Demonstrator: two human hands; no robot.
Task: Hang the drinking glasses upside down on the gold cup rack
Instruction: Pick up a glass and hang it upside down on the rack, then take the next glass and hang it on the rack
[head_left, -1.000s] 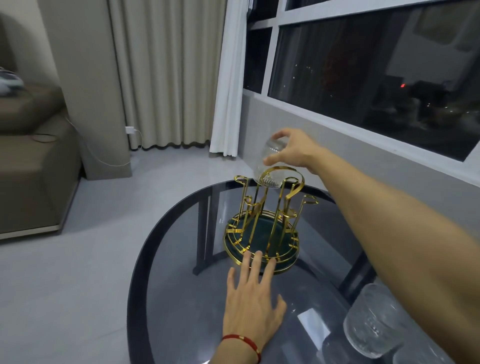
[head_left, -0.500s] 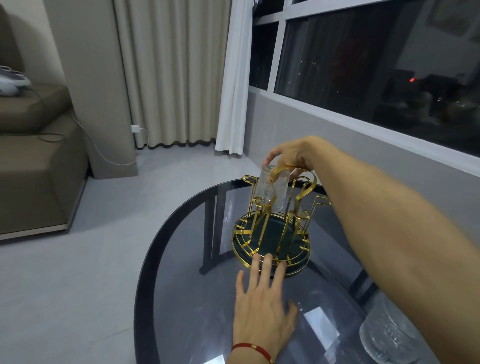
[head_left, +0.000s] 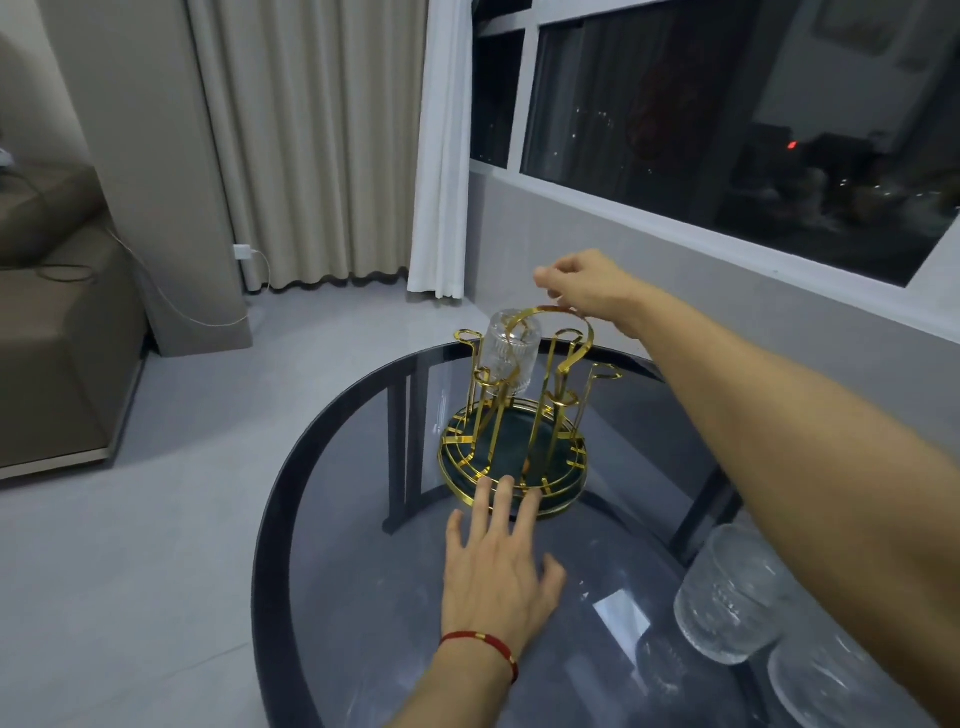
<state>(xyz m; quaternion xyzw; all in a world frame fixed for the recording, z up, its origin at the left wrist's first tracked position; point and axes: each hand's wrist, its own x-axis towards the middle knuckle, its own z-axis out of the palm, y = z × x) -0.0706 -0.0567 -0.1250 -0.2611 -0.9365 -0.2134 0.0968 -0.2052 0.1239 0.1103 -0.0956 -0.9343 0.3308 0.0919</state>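
Note:
The gold cup rack (head_left: 514, 457) stands on the dark glass table (head_left: 363, 597), its round green base ringed in gold wire. One clear ribbed glass (head_left: 511, 351) hangs upside down on a far-left peg. My right hand (head_left: 582, 288) hovers just above the rack's top handle loop, fingers loosely curled, holding nothing and apart from the hung glass. My left hand (head_left: 501, 566) lies flat on the table, fingers spread, fingertips touching the rack's front base. Two more clear glasses (head_left: 732, 597) (head_left: 831, 680) stand at the lower right under my right forearm.
The table's curved rim runs along the left, with grey floor beyond. A brown sofa (head_left: 47, 322) sits at the far left. Curtains (head_left: 311, 140), a wall and a dark window (head_left: 727, 114) lie behind the rack. A charger cable (head_left: 249, 254) hangs by the curtain.
My right hand lowered the glass upside down onto a rack peg, let go of it and lifted up and to the right. The left hand stayed at the rack's base.

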